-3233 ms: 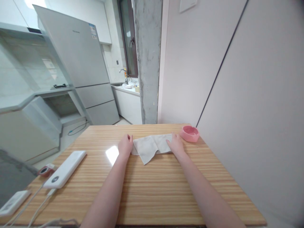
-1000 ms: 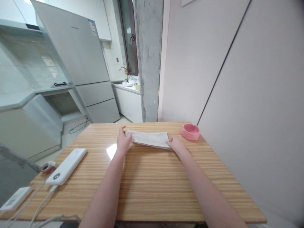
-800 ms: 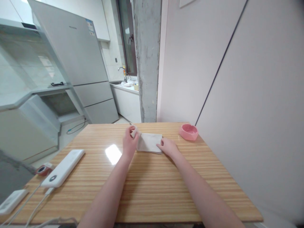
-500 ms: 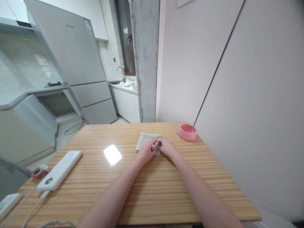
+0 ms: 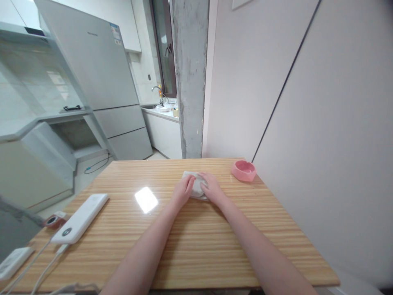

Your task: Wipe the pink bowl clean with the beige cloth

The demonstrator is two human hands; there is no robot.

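Note:
A folded pale grey cloth (image 5: 197, 189) lies on the wooden table in front of me. My left hand (image 5: 182, 191) rests along its left side, fingers stretched out over the edge. On the opposite side my right hand (image 5: 212, 188) lies across the cloth, thumb apart from the fingers and pointing inward. Both hands touch the fabric without gripping it. Parts of the cloth's left and right edges are hidden under them.
A pink angular ashtray (image 5: 244, 170) stands near the table's right edge by the wall. To the left lie a white power bank (image 5: 81, 219) with a cable, a small reddish-brown object (image 5: 54, 221) and a white power strip (image 5: 14, 262). A grey pillar (image 5: 192, 82) rises behind the table.
My fingers have let go of the cloth's pinched-up front fold, which now lies flat. My left hand has shifted slightly left, and my right hand has spread over the right side.

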